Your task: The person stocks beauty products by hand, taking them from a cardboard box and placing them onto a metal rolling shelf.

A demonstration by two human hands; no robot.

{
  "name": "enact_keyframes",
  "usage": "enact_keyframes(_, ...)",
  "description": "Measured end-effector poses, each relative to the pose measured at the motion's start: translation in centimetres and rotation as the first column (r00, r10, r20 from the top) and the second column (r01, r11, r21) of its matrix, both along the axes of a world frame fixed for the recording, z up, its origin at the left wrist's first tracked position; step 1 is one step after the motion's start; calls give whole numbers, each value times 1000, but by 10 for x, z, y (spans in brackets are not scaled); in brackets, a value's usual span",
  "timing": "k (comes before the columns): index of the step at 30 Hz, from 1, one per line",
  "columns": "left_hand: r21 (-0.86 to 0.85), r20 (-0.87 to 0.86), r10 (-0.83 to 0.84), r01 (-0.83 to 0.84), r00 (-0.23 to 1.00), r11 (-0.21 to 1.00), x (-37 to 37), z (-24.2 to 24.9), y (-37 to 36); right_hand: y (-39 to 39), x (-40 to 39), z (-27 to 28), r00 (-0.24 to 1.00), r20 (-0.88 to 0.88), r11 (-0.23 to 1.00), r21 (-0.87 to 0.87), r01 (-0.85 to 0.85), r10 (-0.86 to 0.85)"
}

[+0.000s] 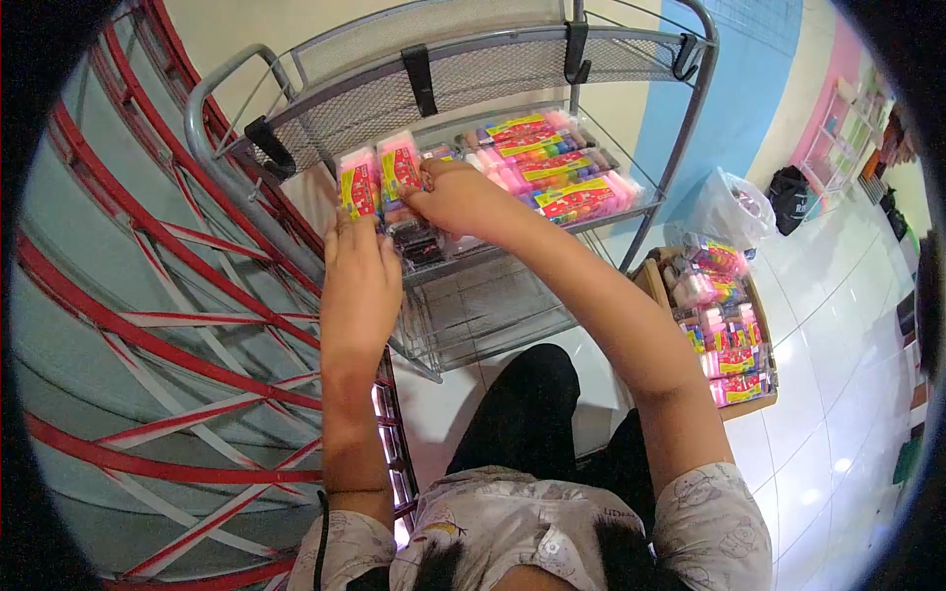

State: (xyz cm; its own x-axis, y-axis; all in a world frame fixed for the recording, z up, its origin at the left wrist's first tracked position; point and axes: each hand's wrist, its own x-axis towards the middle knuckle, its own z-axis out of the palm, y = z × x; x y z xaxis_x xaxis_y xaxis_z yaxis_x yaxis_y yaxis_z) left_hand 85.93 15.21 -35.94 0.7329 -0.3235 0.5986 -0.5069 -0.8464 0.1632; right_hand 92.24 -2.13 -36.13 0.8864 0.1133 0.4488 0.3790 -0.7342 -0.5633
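At the left end of the grey metal rack's shelf, two clear-wrapped packs with pink tops and red-and-yellow labels stand side by side. The fingers of my left hand (362, 266) close on the lower end of the left pack (359, 184), with the thumb hidden. My right hand (455, 200) pinches the edge of the right pack (399, 164) between thumb and fingers. Just below my hands lies a dark-coloured pack (422, 246). Rows of similar multicoloured packs (562, 169) fill the shelf to the right, partly covered by my right forearm.
The rack (645, 236) has a mesh rear panel with black hooks (419, 81) and a lower shelf. A cardboard box (754, 402) of similar packs stands on the floor at right, near a white plastic bag (731, 209). Red metal lattice (187, 320) runs along my left.
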Motion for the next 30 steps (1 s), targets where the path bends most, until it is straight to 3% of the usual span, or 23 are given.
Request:
enact_keyframes(1,43,130,11,-16,992,999,4,-5,-1,1,3,-2,1000,-27,999,45,9,-8)
enact_keyframes(4,15,237,45,-50,970,999,1,0,-9,1,2,-3,1000,-16,1000,11,-7,7)
enact_keyframes(7,-72,172,2,11,985,997,4,-7,-7,2,2,-2,998,-51,1000,-16,25,-26)
enact_keyframes(8,-59,222,30,-18,975,998,4,-5,-11,0,9,-11,998,58,999,-29,-27,29)
enact_keyframes(10,-71,209,-7,22,978,997,3,-3,-15,-12,16,-14,952,189,918,-361,-162,242)
enact_keyframes(12,13,223,39,-43,974,999,10,-19,-11,-13,-7,-2,998,-52,996,-90,28,-33)
enact_keyframes(14,36,247,42,-53,968,998,11,-24,-13,-35,-54,4,973,230,1000,-19,23,-18)
enact_keyframes(17,-89,392,-27,67,920,994,5,-29,-17,-97,-124,5,913,396,980,-196,-16,94)
enact_keyframes(20,-76,563,-167,252,809,965,-5,-36,-22,-199,-167,-28,908,406,852,-508,127,107)
enact_keyframes(21,-65,566,-201,286,800,956,-5,-38,-26,-238,-183,-42,938,347,847,-495,193,-11)
enact_keyframes(22,-55,565,-232,317,792,947,-6,-42,-30,-274,-191,-65,915,264,841,-377,389,-305)
enact_keyframes(23,-45,564,-261,344,783,938,-7,-46,-33,-316,-197,-87,820,88,769,-302,563,-565)
enact_keyframes(24,-47,558,-254,335,790,941,-7,-48,-37,-356,-203,-115,738,141,685,-290,669,-660)
enact_keyframes(25,-49,555,-245,325,795,944,-5,-47,-44,-391,-207,-140,641,196,589,-268,763,-742)
enact_keyframes(28,-99,538,-194,290,820,952,-6,-47,-56,-452,-198,-174,551,-59,520,-427,740,-833)
enact_keyframes(30,-114,531,-196,299,824,947,-10,-45,-61,-483,-185,-192,563,87,425,-566,706,-822)
